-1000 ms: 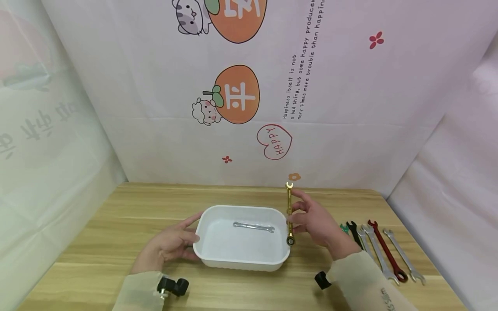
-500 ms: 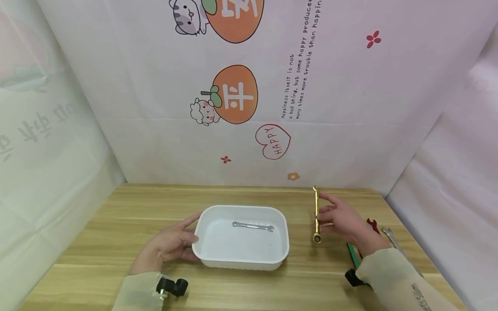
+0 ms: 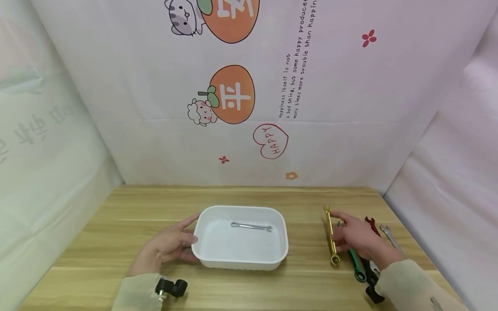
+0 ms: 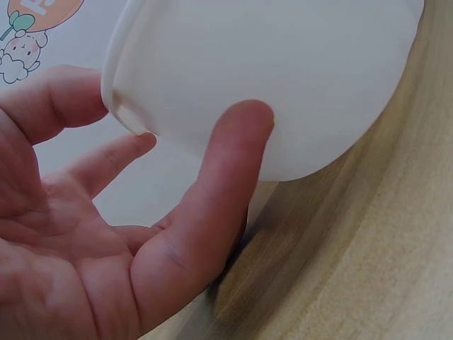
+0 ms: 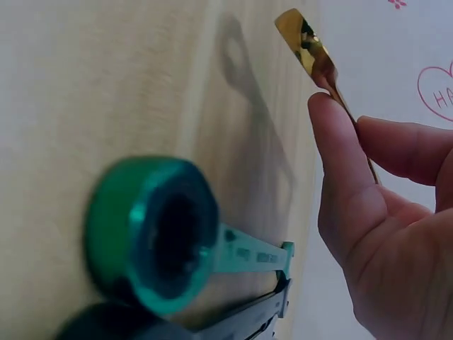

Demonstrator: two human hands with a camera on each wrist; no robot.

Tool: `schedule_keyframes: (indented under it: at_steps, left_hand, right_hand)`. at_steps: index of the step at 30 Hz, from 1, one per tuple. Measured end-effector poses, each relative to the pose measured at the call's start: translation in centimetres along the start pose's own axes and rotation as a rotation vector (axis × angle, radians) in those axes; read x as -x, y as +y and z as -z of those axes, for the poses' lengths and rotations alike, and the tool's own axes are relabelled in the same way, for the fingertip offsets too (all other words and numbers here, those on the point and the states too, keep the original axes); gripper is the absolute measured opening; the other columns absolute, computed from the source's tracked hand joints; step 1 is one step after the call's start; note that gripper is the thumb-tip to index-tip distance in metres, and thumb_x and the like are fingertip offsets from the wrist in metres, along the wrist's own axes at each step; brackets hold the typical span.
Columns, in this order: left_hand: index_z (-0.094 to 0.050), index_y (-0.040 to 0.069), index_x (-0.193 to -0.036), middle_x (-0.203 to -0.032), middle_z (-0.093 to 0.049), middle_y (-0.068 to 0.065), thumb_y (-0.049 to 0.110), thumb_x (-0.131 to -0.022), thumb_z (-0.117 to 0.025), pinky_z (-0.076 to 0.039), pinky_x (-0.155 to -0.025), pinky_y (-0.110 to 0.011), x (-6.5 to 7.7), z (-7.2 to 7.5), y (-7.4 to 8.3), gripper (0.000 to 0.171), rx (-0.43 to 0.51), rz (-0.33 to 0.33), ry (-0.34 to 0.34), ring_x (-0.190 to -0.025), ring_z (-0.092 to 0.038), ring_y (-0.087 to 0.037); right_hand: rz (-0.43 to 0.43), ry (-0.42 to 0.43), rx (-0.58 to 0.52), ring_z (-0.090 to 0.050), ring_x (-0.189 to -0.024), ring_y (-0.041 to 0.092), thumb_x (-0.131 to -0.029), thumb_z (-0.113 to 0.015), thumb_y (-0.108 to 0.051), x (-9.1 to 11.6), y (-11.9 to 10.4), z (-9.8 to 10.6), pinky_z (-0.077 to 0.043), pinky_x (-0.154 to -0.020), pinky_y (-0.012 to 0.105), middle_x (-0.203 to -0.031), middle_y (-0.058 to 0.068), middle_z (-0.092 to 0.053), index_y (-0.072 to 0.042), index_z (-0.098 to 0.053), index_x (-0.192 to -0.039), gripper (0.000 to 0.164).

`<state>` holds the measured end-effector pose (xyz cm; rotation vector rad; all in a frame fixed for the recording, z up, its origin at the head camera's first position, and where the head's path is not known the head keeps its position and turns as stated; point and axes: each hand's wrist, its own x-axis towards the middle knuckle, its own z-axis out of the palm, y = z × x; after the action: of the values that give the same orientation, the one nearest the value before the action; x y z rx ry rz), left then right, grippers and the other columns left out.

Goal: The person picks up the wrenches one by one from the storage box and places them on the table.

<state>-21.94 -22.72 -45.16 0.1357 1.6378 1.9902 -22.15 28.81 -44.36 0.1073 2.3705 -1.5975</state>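
Note:
My left hand (image 3: 171, 244) holds the left end of a white plastic tub (image 3: 241, 264). In the left wrist view its thumb lies against the tub's wall (image 4: 318, 92), with other fingers at the edge. A small silver combination wrench (image 3: 251, 226) lies inside the tub. To the right, my right hand (image 3: 355, 235) pinches a gold ratcheting combination wrench (image 3: 331, 233) between thumb and fingers, ring end toward me. The right wrist view shows the gold wrench (image 5: 311, 49) raised over the table, its shadow below. Close to that hand lies a green ratcheting wrench (image 5: 152, 234), partly hidden in the head view.
Beside the green wrench lie a black wrench (image 3: 371, 276), a red wrench (image 3: 372, 225) and a silver wrench (image 3: 392, 239), partly covered by the right arm. The wooden table (image 3: 155, 207) ends at a printed white cloth (image 3: 175, 151) behind, with cloth at both sides.
My right hand has carried the gold wrench from the tub's right rim rightward, then lower toward the row of wrenches. My left hand and the tub have stayed in place.

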Motion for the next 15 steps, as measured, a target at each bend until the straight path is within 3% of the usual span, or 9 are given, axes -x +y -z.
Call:
schedule_keyframes:
  at_steps: [2, 9, 15]
  left_hand:
    - [-0.014, 0.016, -0.161, -0.135, -0.048, -0.030, -0.005, -0.087, -0.061, -0.051, -0.084, -0.062, -0.03, 0.06, -0.06, 0.090, 0.005, -0.002, -0.007, -0.105, -0.061, -0.037]
    - [-0.014, 0.016, -0.161, -0.133, -0.050, -0.030, -0.006, -0.087, -0.059, -0.052, -0.083, -0.062, -0.07, 0.06, -0.04, 0.089, 0.011, -0.008, -0.003, -0.104, -0.061, -0.038]
    - [-0.014, 0.015, -0.161, -0.129, -0.054, -0.026, -0.005, -0.086, -0.060, -0.051, -0.083, -0.062, 0.00, 0.03, 0.00, 0.090, 0.009, -0.009, 0.003, -0.103, -0.062, -0.036]
  right_hand:
    - [-0.014, 0.012, 0.021, -0.060, -0.073, 0.031, -0.087, -0.058, 0.005, 0.09, 0.25, -0.26, -0.058, -0.064, 0.047, -0.090, 0.022, -0.054, -0.005, -0.024, -0.157, 0.079]
    - [-0.096, 0.002, 0.062, -0.058, -0.073, 0.030, -0.084, -0.059, 0.010, 0.44, 0.48, -0.86, -0.057, -0.060, 0.045, -0.095, 0.022, -0.056, -0.002, -0.029, -0.154, 0.077]
    - [-0.149, 0.010, 0.132, -0.057, -0.066, 0.027, -0.079, -0.058, 0.012, 0.81, 0.52, -1.12, -0.055, -0.054, 0.042, -0.085, 0.020, -0.058, -0.001, -0.036, -0.151, 0.077]
